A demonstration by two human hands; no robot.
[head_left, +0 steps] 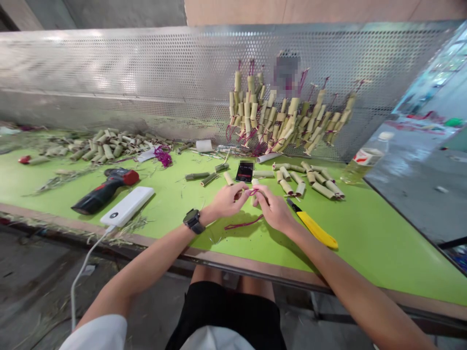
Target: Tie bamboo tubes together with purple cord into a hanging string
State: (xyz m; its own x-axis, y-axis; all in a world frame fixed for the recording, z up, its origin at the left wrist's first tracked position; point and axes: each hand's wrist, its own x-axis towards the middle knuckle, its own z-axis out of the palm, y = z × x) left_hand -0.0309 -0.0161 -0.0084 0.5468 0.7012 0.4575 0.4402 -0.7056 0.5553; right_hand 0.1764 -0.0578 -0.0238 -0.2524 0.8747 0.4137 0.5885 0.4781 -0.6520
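Perforated metal panel point(146, 73) backs a green table point(386, 238), phone point(243, 174) lying on it. Just nearer the person than the phone, left hand point(230, 199) and right hand point(273, 208) are close together, fingertips of both pinched closed on a purple cord point(254, 192). Bamboo piece point(254, 201) sits at the fingertips, below the cord; held or resting, cannot tell. Whether the loose strand point(243, 225) lying nearer the person joins that cord, also cannot tell. Watch point(193, 221) on left wrist. Right of the phone: bamboo tubes point(323, 190) in a group, then a bottle point(367, 159) of yellowish liquid, further out. Knife point(317, 228), yellow handle, lies nearer the person and right of the phone. Left of the phone: short tubes point(208, 180) close by, a purple tangle point(163, 155), a bamboo pile point(107, 151) farther off. Drill point(109, 186) and white power bank point(127, 206), cable point(80, 272) plugged in, lie left of the phone and nearer the person. Behind the phone, bamboo strings point(247, 113) hang against the panel, purple loops at some ends.
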